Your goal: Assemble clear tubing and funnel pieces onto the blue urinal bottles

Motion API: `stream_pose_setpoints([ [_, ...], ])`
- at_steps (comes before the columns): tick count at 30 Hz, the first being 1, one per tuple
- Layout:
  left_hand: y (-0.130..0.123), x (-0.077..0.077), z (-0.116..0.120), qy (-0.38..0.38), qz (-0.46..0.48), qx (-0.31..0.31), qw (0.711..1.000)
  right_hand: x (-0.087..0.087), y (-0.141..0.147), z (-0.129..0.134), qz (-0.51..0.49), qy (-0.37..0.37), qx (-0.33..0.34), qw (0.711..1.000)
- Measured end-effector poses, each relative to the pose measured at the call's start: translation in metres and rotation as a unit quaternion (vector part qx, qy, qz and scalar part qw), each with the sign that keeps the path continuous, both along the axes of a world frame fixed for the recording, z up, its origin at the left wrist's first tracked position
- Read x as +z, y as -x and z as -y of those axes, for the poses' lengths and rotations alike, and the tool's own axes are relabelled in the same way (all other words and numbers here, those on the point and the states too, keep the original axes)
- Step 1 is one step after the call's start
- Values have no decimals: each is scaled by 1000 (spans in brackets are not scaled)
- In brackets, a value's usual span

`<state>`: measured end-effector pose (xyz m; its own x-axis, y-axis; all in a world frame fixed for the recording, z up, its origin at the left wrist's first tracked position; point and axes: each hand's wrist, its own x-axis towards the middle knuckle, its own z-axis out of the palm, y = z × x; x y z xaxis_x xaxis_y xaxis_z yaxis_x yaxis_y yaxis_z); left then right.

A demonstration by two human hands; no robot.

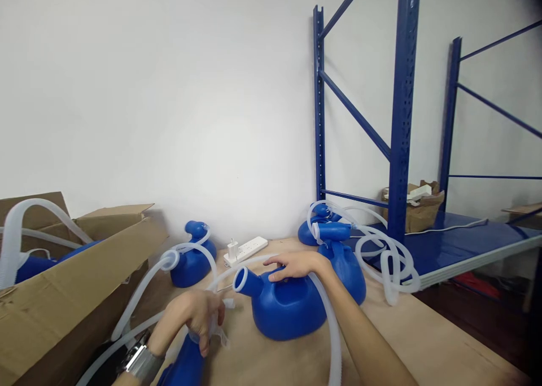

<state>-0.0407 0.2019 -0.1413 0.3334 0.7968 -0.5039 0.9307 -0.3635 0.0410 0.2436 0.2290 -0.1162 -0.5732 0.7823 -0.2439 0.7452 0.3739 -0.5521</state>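
My right hand (296,263) is closed over the top handle of a blue urinal bottle (288,318), whose open mouth faces left. A translucent hose (332,329) passes under my right forearm and hangs toward the front edge. My left hand (197,315), with a watch on its wrist, points down with curled fingers at the neck of another blue urinal bottle (184,363), cut off by the bottom of the view. A translucent cap (221,335) shows partly beneath the left fingers; the rest of the grip is hidden.
An open cardboard box (84,284) with hoses and blue bottles stands at left. A blue bottle (192,264) and a power strip (245,250) are near the wall. More bottles (347,267) and coiled hoses (389,256) lie at right, beside a blue metal rack (400,121).
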Motion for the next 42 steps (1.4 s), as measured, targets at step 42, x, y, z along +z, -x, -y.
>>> stream_pose_setpoints([
  [42, 10, 61, 43, -362, 647, 95, 664, 42, 47, 71, -235, -152, 49, 959],
])
